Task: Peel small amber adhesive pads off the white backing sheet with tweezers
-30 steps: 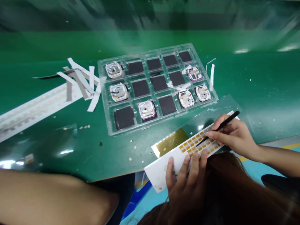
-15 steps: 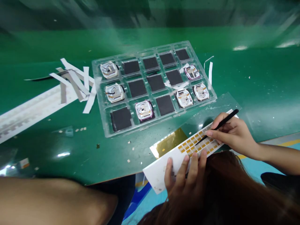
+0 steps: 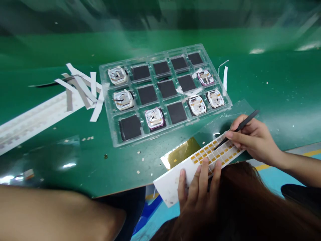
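Glossy green counter (image 3: 271, 110) fills most of your view, with blue floor (image 3: 152, 231) showing past its near edge toward six o'clock. Reading your view as a clock face, your white sheet (image 3: 190, 166) lies toward four o'clock, slanted across that near edge, one end jutting over it. Your left hand (image 3: 199, 192), at five o'clock, has its fingers extended and loosely spread on top of the sheet; its thumb is hidden, so I cannot tell whether it grips from below. Your right hand (image 3: 252, 137), just past three o'clock, is closed in a pinch on black tweezers (image 3: 240, 125), which slope down to the grid of orange patches (image 3: 200, 155); whether their tip touches one, I cannot tell. A gold film (image 3: 182, 152) lies just beside the sheet on its twelve o'clock side. Nearer the middle of your view sits a clear tray (image 3: 140, 136) holding six watch-like cases (image 3: 154, 117), and white paper strips (image 3: 85, 87) overlap in a pile toward ten o'clock.
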`<action>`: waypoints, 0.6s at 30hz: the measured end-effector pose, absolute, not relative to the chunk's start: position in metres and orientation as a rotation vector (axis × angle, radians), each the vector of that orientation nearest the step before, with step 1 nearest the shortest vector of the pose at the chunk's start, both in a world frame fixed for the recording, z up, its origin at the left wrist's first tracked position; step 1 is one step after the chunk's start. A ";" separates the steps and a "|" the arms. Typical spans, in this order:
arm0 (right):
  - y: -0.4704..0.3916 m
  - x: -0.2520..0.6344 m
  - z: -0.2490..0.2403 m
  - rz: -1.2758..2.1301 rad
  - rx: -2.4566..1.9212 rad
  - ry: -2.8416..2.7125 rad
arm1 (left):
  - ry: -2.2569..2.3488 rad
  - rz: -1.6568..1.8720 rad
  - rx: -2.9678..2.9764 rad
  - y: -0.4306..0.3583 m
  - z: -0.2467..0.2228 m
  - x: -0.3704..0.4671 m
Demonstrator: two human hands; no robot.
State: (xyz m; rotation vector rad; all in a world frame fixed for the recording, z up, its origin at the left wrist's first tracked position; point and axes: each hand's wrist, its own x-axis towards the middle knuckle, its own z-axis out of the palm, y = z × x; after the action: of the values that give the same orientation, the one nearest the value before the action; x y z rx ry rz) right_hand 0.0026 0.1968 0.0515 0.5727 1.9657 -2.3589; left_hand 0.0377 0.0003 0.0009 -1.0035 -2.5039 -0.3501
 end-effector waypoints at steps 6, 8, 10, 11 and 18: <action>0.203 -0.010 0.070 -2.317 0.502 2.095 | -2.428 -0.474 -1.056 -0.005 0.003 0.034; 0.202 -0.015 0.069 -2.248 0.500 2.085 | -2.425 -0.526 -1.049 -0.007 0.004 0.034; 0.202 -0.019 0.063 -2.210 0.503 2.049 | -2.420 -0.576 -1.049 -0.007 0.005 0.033; 0.202 -0.019 0.060 -2.205 0.506 2.035 | -2.422 -0.597 -1.052 -0.007 0.004 0.033; 0.200 -0.021 0.055 -2.168 0.495 2.039 | -2.451 -0.633 -1.089 -0.006 0.001 0.033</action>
State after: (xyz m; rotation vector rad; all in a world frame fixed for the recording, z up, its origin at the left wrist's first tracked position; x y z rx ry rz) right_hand -0.0211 0.2004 0.0551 0.4952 2.0388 -2.1678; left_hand 0.0326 -0.0065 0.0015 -1.0891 -2.4505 -0.6325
